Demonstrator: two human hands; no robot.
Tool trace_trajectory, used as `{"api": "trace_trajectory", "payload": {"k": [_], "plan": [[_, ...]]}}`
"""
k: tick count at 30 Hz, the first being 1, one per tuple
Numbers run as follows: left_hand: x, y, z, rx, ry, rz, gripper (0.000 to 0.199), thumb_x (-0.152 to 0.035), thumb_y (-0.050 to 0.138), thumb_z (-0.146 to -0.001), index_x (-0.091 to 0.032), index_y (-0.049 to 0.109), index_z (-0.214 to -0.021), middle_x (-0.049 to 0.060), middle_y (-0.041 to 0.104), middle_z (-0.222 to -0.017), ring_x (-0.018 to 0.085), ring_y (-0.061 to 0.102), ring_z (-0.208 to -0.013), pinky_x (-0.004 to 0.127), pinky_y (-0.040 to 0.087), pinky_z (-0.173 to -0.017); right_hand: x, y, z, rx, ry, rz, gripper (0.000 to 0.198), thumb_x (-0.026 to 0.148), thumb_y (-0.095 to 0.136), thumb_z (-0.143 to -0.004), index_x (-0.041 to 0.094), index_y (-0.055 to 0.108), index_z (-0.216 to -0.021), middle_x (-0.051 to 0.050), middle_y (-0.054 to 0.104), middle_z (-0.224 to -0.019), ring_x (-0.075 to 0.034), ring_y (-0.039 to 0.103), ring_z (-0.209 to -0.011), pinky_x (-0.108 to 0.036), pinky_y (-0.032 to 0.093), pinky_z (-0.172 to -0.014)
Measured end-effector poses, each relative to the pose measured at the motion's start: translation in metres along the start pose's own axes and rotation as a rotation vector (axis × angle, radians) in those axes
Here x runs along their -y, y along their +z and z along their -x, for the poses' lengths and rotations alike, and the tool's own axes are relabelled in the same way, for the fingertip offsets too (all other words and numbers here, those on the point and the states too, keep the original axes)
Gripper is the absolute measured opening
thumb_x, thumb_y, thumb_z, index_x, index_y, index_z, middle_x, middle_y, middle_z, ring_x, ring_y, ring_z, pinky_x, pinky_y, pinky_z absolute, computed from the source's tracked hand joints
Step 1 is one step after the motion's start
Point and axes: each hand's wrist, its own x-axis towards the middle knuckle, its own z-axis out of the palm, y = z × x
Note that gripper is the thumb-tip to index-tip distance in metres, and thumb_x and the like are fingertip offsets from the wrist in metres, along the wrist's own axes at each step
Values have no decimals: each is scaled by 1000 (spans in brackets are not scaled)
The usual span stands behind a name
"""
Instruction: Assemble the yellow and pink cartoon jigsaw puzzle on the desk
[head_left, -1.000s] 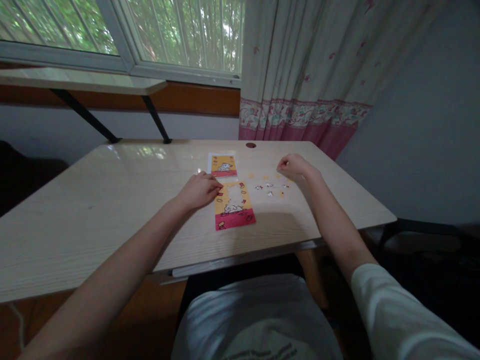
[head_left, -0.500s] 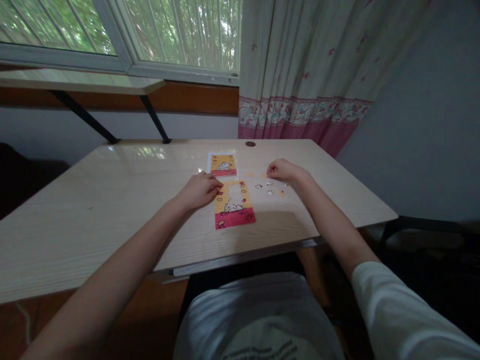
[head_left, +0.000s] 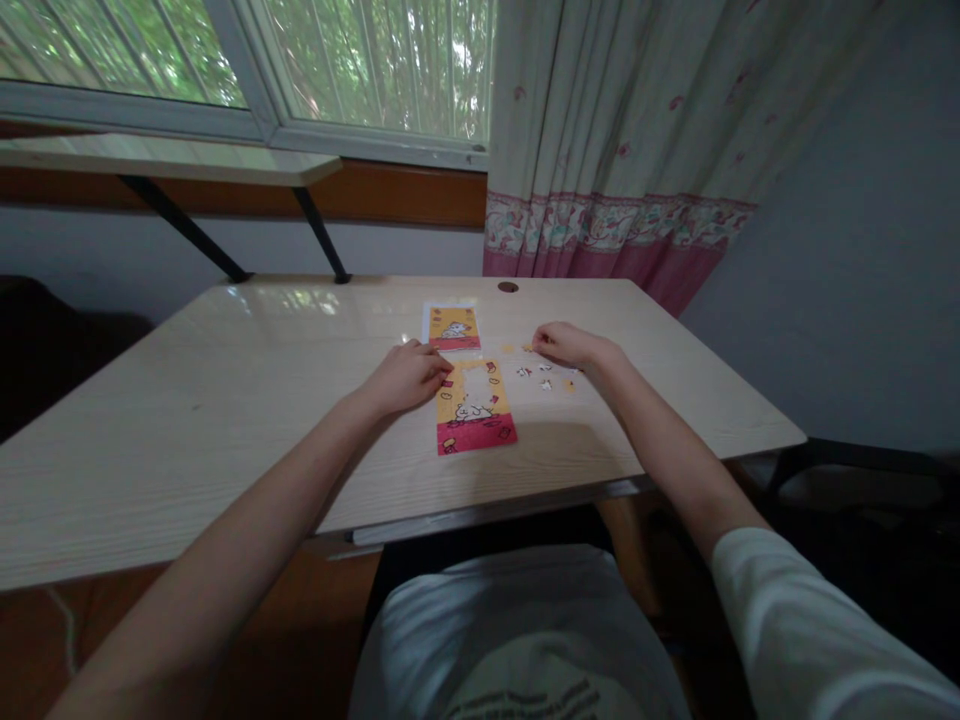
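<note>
A partly filled jigsaw puzzle [head_left: 476, 432], yellow above and red below with a white animal, lies on the desk with a pale gap in its upper middle. My left hand [head_left: 409, 378] rests at its upper left edge, fingers laid loosely against the border. To the right, my right hand [head_left: 570, 344] is low over the desk, thumb and fingertips pinched at a small yellow puzzle piece [head_left: 528, 347]. Several loose puzzle pieces [head_left: 546, 384] are scattered below that hand, white and yellow ones. Behind the puzzle lies a small picture card [head_left: 454, 328] with a matching design.
The light wood desk [head_left: 247, 420] reaches to a window wall. A raised shelf [head_left: 172, 160] on black supports stands at the back left. A round cable hole [head_left: 508, 287] is near the back edge, and a curtain [head_left: 615, 220] hangs behind it.
The whole view has shifted slightly, so the desk sits a little further right. Both hands keep nearly the same places; the right fingertips remain at the yellow piece.
</note>
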Motion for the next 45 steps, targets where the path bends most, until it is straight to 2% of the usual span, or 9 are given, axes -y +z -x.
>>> {"api": "trace_trajectory", "payload": {"k": [5, 9, 13, 24, 30, 37, 41, 45], "plan": [[-3, -3, 1, 11, -8, -7, 31, -27, 50, -93, -21, 75, -110, 11, 72, -106, 28, 59, -98, 42, 44, -86, 42, 11, -5, 18, -114, -161, 19, 22, 49, -94, 13, 66, -92, -3, 66, -73, -13, 51, -62, -25, 37, -62], [-4, -3, 1, -6, -7, 9, 30, -28, 50, -93, -22, 75, -109, 11, 72, -106, 28, 58, -98, 42, 44, -88, 77, 27, -16, -17, -289, -71, 17, 21, 53, -94, 12, 67, -91, -7, 68, -85, -15, 55, -75, -26, 38, -73], [-5, -4, 1, -16, 18, 33, 30, -26, 49, -94, -22, 75, -110, 10, 71, -106, 27, 58, -99, 42, 44, -89, 92, 35, -20, -45, -306, 16, 17, 18, 52, -95, 12, 68, -95, -10, 70, -92, -17, 59, -86, -27, 38, -78], [-9, -4, -1, 21, 64, 60, 34, -22, 50, -92, -16, 75, -114, 14, 70, -106, 28, 59, -99, 43, 44, -90, 98, 33, -18, -11, -297, 56, 20, 14, 51, -90, 12, 71, -92, -9, 71, -87, -16, 58, -77, -27, 36, -72], [-9, -4, -1, 0, 65, 61, 31, -23, 52, -92, -22, 76, -110, 10, 71, -103, 26, 59, -96, 41, 45, -87, 98, 34, -18, 3, -281, 46, 21, 15, 50, -91, 11, 70, -93, -9, 71, -88, -16, 57, -76, -27, 36, -71], [-7, -2, -1, 4, 62, 26, 31, -24, 52, -93, -19, 75, -112, 11, 72, -106, 27, 60, -98, 40, 45, -88, 98, 35, -17, -19, -285, 56, 20, 15, 50, -93, 12, 70, -94, -10, 72, -92, -17, 58, -82, -27, 37, -75], [-5, -1, -2, 6, 58, 30, 30, -25, 52, -93, -17, 75, -110, 12, 73, -107, 27, 60, -98, 42, 45, -90, 87, 27, -16, -43, -258, 61, 20, 17, 51, -92, 12, 70, -95, -11, 72, -94, -17, 58, -83, -27, 37, -75], [-3, 0, -2, 3, 58, 33, 30, -26, 52, -93, -18, 75, -109, 11, 73, -106, 28, 60, -99, 42, 46, -89, 63, 13, -10, -30, -163, 91, 21, 18, 52, -90, 12, 71, -93, -10, 73, -92, -16, 58, -77, -27, 35, -69]]}}
